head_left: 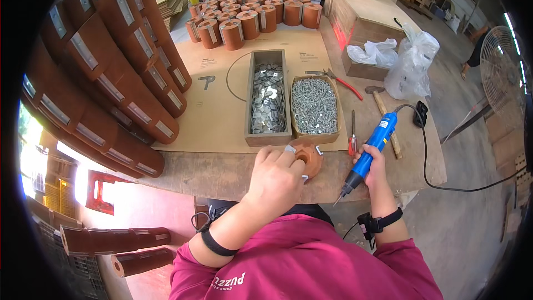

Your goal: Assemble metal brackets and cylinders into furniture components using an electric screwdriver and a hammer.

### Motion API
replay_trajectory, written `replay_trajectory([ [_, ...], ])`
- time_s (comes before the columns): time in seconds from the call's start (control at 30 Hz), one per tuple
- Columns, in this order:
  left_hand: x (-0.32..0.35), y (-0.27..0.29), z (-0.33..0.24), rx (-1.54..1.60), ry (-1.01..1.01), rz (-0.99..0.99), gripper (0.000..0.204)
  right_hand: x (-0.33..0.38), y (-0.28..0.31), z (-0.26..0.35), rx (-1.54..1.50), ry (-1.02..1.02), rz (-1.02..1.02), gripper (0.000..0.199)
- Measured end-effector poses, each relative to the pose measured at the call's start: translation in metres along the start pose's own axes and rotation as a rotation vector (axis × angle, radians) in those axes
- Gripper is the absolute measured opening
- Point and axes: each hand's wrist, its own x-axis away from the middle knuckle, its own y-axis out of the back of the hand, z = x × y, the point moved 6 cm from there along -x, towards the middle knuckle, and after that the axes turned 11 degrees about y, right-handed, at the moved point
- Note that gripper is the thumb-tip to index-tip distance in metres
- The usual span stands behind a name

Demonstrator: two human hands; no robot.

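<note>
Blue driver (380,135), near right, gripped by right hand (377,168); brown cylinder (314,163), left; left hand (275,174) curled against it, hold unclear

Brown cylinder (314,161), slanted blue screwdriver (381,136)

The left forearm (240,223) slants forward and inward, the left hand (276,173) back upward with fingers bent and bunched. The right forearm (386,206) reaches forward, the right hand (375,168) wrapped in a firm grip.

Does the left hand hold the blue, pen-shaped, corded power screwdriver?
No, the right hand is wrapped around the blue, pen-shaped, corded power screwdriver.
</note>
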Motion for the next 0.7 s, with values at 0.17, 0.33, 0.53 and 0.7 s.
replay_trajectory([
  [0.17,0.005,-0.02,0.001,0.042,0.019,0.108,0.008,0.005,-0.002,-0.001,-0.005,-0.003,-0.002,0.028],
  [0.33,-0.001,-0.009,0.008,0.15,0.034,0.07,0.017,0.004,-0.004,0.002,0.002,0.01,0.0,0.027],
  [0.53,-0.007,0.01,0.008,0.136,-0.108,0.172,0.033,0.001,-0.001,0.002,0.009,0.015,0.008,0.028],
  [0.7,0.006,-0.002,0.008,0.092,-0.138,0.204,0.035,0.002,-0.002,0.002,0.051,0.01,0.016,0.029],
])
